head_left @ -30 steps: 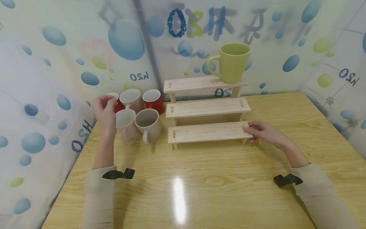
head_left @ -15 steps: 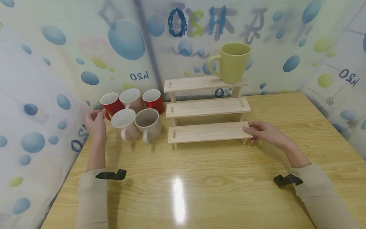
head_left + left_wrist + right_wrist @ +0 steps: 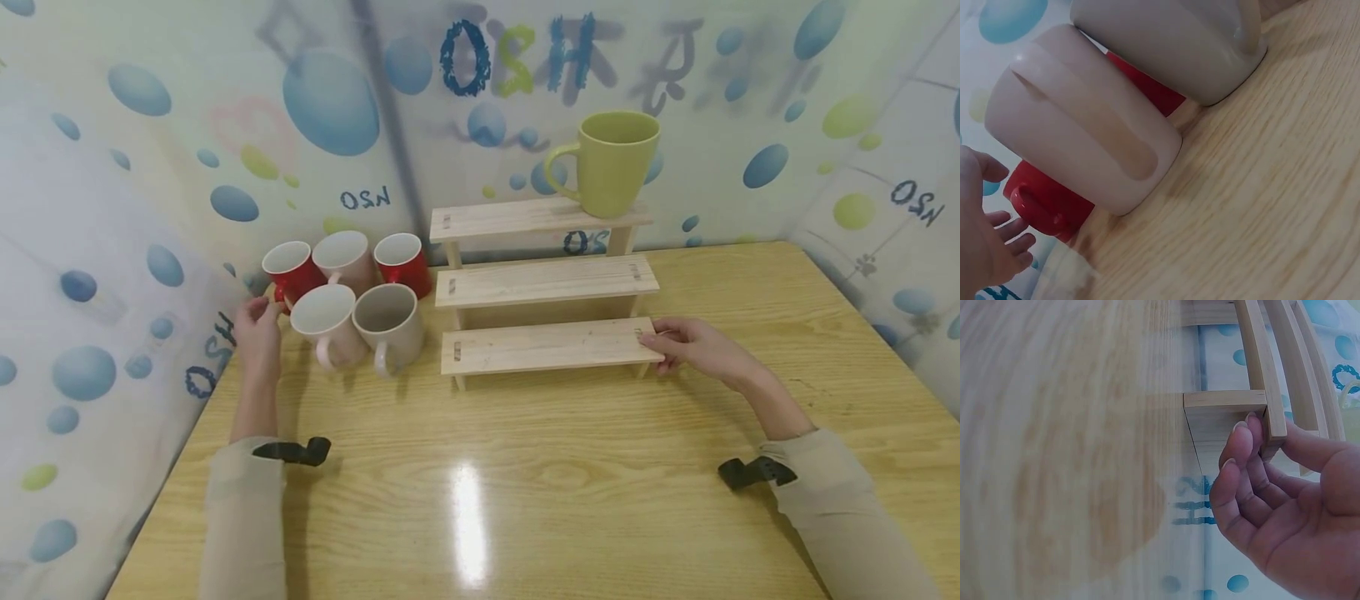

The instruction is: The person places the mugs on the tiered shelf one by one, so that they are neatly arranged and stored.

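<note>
My left hand (image 3: 257, 337) is beside the handle of the left red mug (image 3: 302, 279). In the left wrist view its fingers are parted, with the red mug handle (image 3: 1036, 212) just past the fingertips. A pink mug (image 3: 330, 327) and a grey mug (image 3: 393, 329) stand in front, handles toward me. Behind them are another pink mug (image 3: 347, 258) and a second red mug (image 3: 405, 267). My right hand (image 3: 701, 346) grips the right end of the lowest board of a three-step wooden shelf (image 3: 547, 346), thumb on top and fingers curled underneath.
A green mug (image 3: 615, 162) stands at the right end of the shelf's top step, handle to the left. The wooden table (image 3: 570, 475) reaches patterned walls (image 3: 337, 100) at the back and on the left. The mugs are packed close together left of the shelf.
My left hand has come down from over the left red mug, swung out to its left, then edged back in by the handle. The right hand keeps its hold on the shelf.
</note>
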